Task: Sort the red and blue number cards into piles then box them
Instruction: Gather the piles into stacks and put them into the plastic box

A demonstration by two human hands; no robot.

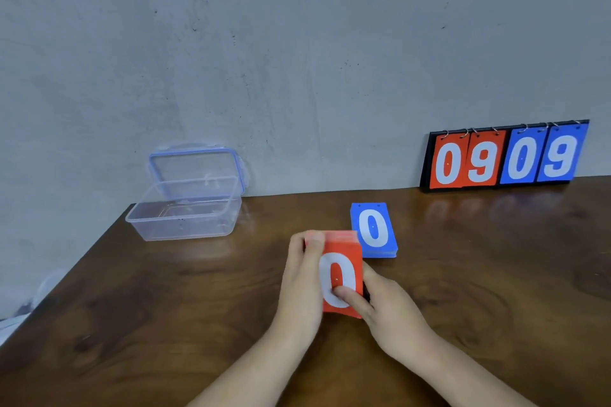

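Both hands grasping the red card pile on the table (165,324).
The left hand (302,277) curls round the left edge of the red card pile (344,251). The right hand (393,314) pinches its right edge, thumb on the white 0. At 1 o'clock, just beside, the blue card pile (375,230) lies flat; at 10 o'clock stands the open clear box (185,211); at 2 o'clock, the flip scoreboard (502,157) against the wall.

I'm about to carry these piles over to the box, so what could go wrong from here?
1. The red card stack is loose, held between the left hand and right hand; a slack grip could fan or spill it.
2. The blue card stack lies close beside it; lifting may nudge it askew.
3. The clear plastic box sits near the wooden table's left corner; a push could slide it off.
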